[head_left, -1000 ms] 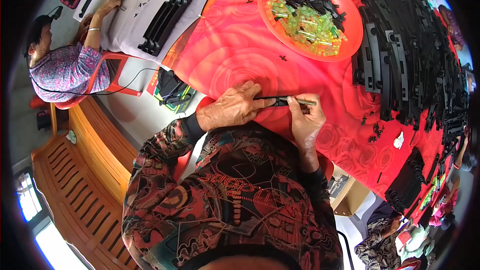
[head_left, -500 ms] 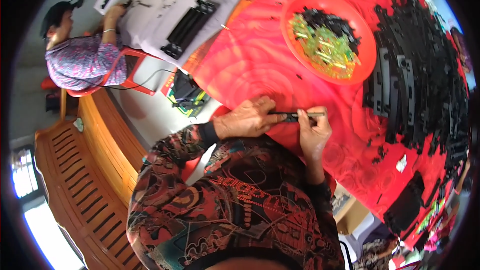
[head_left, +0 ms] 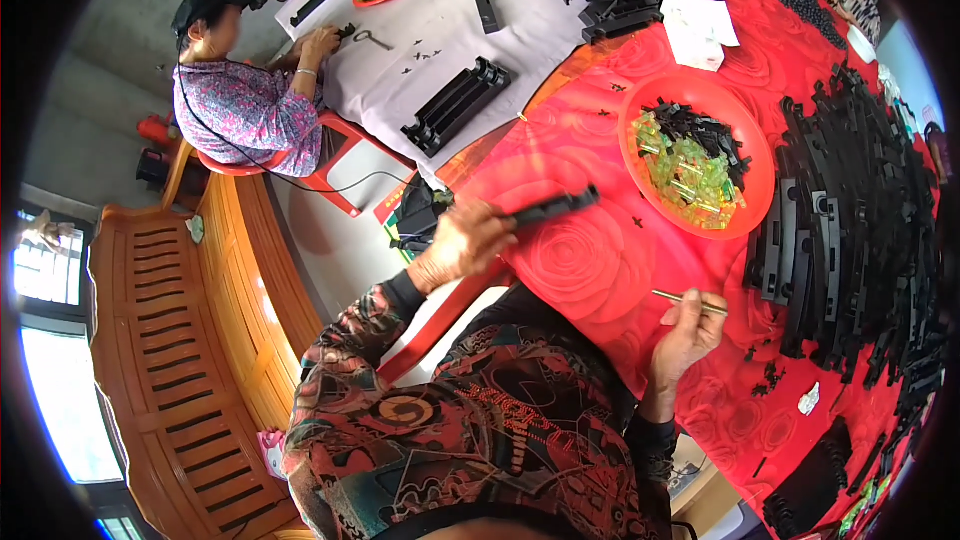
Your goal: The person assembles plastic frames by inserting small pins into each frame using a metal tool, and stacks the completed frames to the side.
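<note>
Black bar (head_left: 556,208) juts over the red tablecloth (head_left: 575,258), the left hand (head_left: 468,242) grasping one end, likely to leave the rest exposed. The right hand (head_left: 690,338) pinches a slim tool (head_left: 713,309), apart from it.

The person's two hands are well apart, the left one farther out from the chest. The left arm (head_left: 352,332) bends outward at the elbow, its sleeved forearm slanting up and inward to a dark cuff at the wrist (head_left: 428,274). The left hand (head_left: 470,238) is curled closed in a grip, knuckles facing up, its outline slightly blurred. The right arm (head_left: 651,455) stays close to the torso (head_left: 470,440), forearm pointing forward, the bare wrist (head_left: 659,400) showing past the cuff. The right hand (head_left: 690,333) pinches between thumb and forefinger, with the other fingers bent.
</note>
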{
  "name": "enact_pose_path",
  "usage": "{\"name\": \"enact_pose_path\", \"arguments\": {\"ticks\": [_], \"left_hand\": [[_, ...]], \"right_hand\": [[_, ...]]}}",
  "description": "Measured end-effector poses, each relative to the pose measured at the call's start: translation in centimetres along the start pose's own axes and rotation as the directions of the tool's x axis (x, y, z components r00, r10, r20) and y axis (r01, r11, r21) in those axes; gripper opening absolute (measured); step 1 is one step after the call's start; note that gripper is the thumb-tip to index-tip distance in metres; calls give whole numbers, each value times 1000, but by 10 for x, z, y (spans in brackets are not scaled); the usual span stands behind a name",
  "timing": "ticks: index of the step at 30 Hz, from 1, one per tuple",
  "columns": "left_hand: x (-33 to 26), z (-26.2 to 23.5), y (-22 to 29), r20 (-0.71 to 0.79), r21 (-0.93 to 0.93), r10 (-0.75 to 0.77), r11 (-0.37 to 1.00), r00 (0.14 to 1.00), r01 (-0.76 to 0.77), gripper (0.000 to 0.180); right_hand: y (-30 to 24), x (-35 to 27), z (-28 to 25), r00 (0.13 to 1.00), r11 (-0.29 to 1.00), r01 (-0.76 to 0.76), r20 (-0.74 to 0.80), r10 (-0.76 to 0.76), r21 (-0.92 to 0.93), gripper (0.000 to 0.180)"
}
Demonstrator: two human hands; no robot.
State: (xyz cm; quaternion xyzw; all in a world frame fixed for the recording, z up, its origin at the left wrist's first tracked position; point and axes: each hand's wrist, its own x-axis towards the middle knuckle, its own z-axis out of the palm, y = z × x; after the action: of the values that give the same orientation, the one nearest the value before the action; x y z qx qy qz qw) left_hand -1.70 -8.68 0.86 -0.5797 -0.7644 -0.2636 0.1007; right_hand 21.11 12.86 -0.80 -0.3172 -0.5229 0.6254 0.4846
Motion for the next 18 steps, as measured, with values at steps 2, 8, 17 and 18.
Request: {"name": "enact_pose_path", "arguments": {"ticks": [2, 8, 17, 18], "left_hand": [[6, -7, -29, -87, 171, -44, 984, 995, 58, 23], [33, -6, -96, -233, 385, -126, 899, 964, 210, 21], [34, 7, -135, -227, 429, -179, 864, 957, 263, 19], [34, 11, -137, -236, 413, -184, 870, 954, 270, 19]], "right_hand": [[9, -9, 8, 995, 999, -42, 89, 45, -28, 9], [49, -27, 15, 968, 965, 91, 249, -27, -247, 13], [53, -24, 18, 952, 955, 169, 291, -93, -246, 14], [51, -25, 17, 954, 955, 146, 293, -66, -259, 14]]}}
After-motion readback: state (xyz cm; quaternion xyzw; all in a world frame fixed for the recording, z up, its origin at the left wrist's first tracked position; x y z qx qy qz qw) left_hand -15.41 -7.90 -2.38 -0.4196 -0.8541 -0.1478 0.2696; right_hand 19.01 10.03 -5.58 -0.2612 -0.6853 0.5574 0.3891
